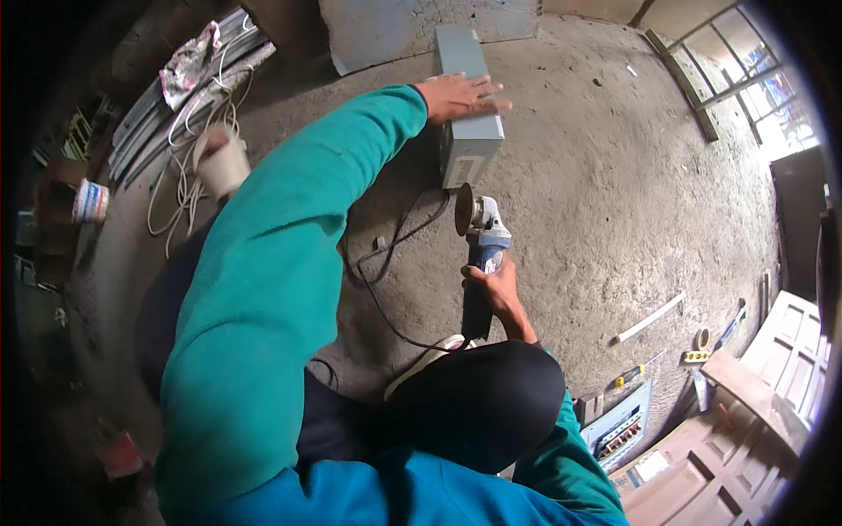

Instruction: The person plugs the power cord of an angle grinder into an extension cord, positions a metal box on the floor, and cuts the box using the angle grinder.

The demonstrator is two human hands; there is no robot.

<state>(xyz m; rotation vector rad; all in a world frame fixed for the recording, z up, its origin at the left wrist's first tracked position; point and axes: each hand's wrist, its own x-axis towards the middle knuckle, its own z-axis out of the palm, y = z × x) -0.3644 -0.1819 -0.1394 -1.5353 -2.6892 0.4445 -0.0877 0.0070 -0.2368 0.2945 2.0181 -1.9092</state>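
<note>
My left hand (460,95) lies flat with fingers spread on top of a long grey metal box (467,96) that rests on the concrete floor. My right hand (497,289) grips the dark handle of a blue and white angle grinder (481,241). Its round disc (463,209) stands upright, just below the box's near end. The grinder's black cable (386,263) curls over the floor to the left. My bent knee in dark trousers (478,403) sits below the grinder.
A white plastic cup (224,165), white cords and grey metal strips (189,105) lie at the upper left. A white pipe (649,318), hand tools and a blue-framed panel (623,427) lie at the lower right, beside wooden doors (745,438). A window frame (728,70) leans at the upper right.
</note>
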